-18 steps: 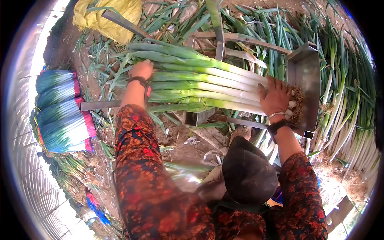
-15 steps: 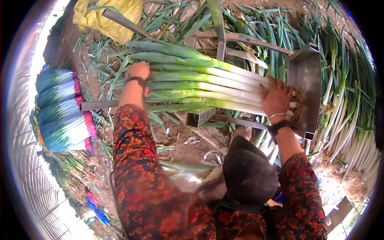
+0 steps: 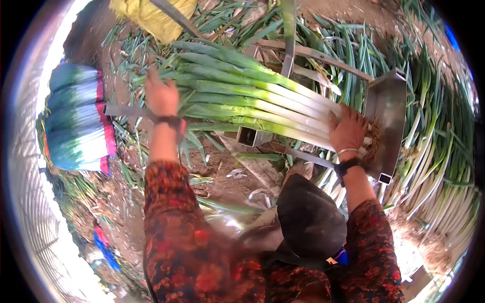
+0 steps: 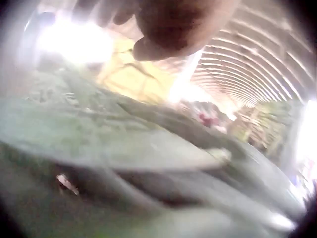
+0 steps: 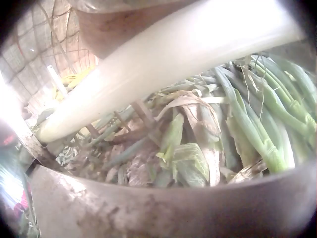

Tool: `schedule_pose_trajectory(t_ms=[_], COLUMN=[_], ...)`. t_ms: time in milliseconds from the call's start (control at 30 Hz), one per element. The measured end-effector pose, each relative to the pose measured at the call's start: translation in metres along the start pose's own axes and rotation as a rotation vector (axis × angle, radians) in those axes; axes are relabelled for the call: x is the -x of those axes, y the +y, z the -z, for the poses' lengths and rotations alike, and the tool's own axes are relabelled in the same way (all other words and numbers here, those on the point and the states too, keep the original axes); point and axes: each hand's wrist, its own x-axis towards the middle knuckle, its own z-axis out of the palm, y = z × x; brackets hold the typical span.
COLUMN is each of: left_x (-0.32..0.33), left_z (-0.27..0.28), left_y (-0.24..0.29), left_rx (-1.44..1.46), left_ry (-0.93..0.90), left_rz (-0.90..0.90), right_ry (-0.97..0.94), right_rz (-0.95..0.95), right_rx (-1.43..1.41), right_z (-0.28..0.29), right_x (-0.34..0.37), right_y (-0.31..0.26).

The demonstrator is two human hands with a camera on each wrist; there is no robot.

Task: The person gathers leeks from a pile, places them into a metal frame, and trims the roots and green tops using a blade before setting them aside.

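Several leeks (image 3: 262, 96) lie side by side across a metal frame, green leaves at left, white stalks and roots toward a metal end plate (image 3: 386, 113). My right hand (image 3: 348, 130) rests on the white stalks near the roots, fingers spread. My left hand (image 3: 161, 96) is off the leaves, just left of the leaf ends, its fingers extended. In the left wrist view, that hand (image 4: 173, 25) appears above blurred leaves (image 4: 99, 144). A white stalk (image 5: 163, 54) crosses the right wrist view above a metal edge (image 5: 148, 208).
Bundled leeks with pink bands (image 3: 78, 121) lie at far left. A yellow sack (image 3: 161, 20) is at the top left. Many loose leeks (image 3: 434, 166) cover the ground at right. A metal bar (image 3: 129, 111) juts out left. A dark cap (image 3: 310, 214) shows below the frame.
My left hand has come off the leaves and moved left, its fingers straightening. My right hand stays on the white stalks. The head view has shifted slightly.
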Motion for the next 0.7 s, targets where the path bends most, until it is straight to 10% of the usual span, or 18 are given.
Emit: schedule_pose_trajectory(t_ms=[100,233,433,567,700], left_x=[0.077,0.206,0.113,0.061,0.023], left_z=[0.039,0.036,-0.003,-0.058,-0.055], left_y=[0.056,0.095,0.068,0.049,0.03], left_rx=[0.327,0.549,0.915,0.159,-0.128], left_ry=[-0.033,-0.482,-0.167,-0.382,-0.614], left_rz=[0.009,0.548,1.031,0.934,0.437], right_ry=[0.063,0.057,0.089,0.038,0.079], right_rz=[0.031,0.032,0.045,0.022,0.019], right_rx=[-0.021,-0.017,0.004,-0.009,0.004], right_z=[-0.011,-0.011,-0.016,-0.009,-0.015], right_x=[0.002,0.005,0.006,0.003,0.005], right_y=[-0.001,-0.001,0.001,-0.001,0.003])
